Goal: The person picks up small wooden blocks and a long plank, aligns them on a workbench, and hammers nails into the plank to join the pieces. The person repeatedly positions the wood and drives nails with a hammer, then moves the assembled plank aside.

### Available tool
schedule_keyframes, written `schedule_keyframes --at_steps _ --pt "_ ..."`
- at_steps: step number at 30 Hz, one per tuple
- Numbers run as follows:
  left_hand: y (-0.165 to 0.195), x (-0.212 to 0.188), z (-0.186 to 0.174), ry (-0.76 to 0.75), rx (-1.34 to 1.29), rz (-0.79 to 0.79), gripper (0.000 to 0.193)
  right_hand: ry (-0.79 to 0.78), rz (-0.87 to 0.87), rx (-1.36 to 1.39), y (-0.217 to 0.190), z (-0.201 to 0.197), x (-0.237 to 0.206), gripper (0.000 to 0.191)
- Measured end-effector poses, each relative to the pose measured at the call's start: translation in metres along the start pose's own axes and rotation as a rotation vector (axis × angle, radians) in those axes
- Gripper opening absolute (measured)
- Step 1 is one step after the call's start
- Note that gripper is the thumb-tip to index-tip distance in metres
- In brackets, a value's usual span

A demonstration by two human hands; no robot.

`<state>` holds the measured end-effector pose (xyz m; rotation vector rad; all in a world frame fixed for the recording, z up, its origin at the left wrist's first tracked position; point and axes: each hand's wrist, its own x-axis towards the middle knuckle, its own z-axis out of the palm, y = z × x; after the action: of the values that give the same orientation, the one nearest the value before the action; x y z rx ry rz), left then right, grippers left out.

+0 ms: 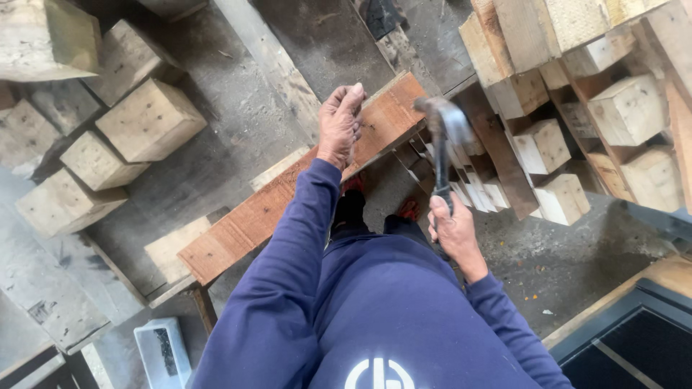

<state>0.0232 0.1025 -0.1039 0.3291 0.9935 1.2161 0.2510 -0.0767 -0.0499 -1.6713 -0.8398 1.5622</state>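
Head view, looking down. Left hand (340, 124) rests over the plank (288, 191), fingertips pinched together at the far end; whatever they pinch is too small to make out. The plank is reddish-brown, lying diagonally on a low frame, nail heads dotted along it. Right hand (454, 232) is closed round the handle of a hammer (441, 144); the head is raised above the plank's far end, blurred, just right of the left hand. Both arms in dark blue sleeves. Wood blocks (148, 119) lie on the floor to the left; more blocks (577, 108) are stacked on the right. A white tray (162, 353) sits at lower left.
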Motion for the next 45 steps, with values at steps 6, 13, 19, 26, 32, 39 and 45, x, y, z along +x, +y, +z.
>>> schedule_keyframes --at_steps 6,13,19,26,32,39,45 --pt "-0.017 0.002 0.002 0.008 0.578 0.538 0.017 0.041 0.097 -0.092 0.0 0.0 -0.001 0.038" --pt "-0.014 -0.003 0.0 -0.005 0.88 0.667 0.015 0.058 -0.084 -0.036 -0.006 0.019 -0.021 0.035" --pt "-0.004 -0.011 0.01 -0.045 0.973 0.625 0.013 0.1 0.117 -0.262 -0.016 0.02 -0.01 0.038" --pt "0.003 -0.011 0.014 -0.029 1.126 0.564 0.013 0.004 -0.147 0.086 -0.043 0.025 -0.025 0.043" --pt "-0.002 -0.01 0.011 -0.055 1.088 0.564 0.013 0.008 -0.103 -0.218 -0.063 0.027 -0.012 0.044" --pt "-0.012 0.007 -0.005 -0.082 0.856 0.586 0.031 -0.036 -0.371 -0.17 -0.089 0.009 -0.021 0.04" --pt "-0.028 0.012 -0.012 0.34 0.456 0.555 0.032 -0.12 -0.852 0.029 -0.086 0.008 -0.008 0.041"
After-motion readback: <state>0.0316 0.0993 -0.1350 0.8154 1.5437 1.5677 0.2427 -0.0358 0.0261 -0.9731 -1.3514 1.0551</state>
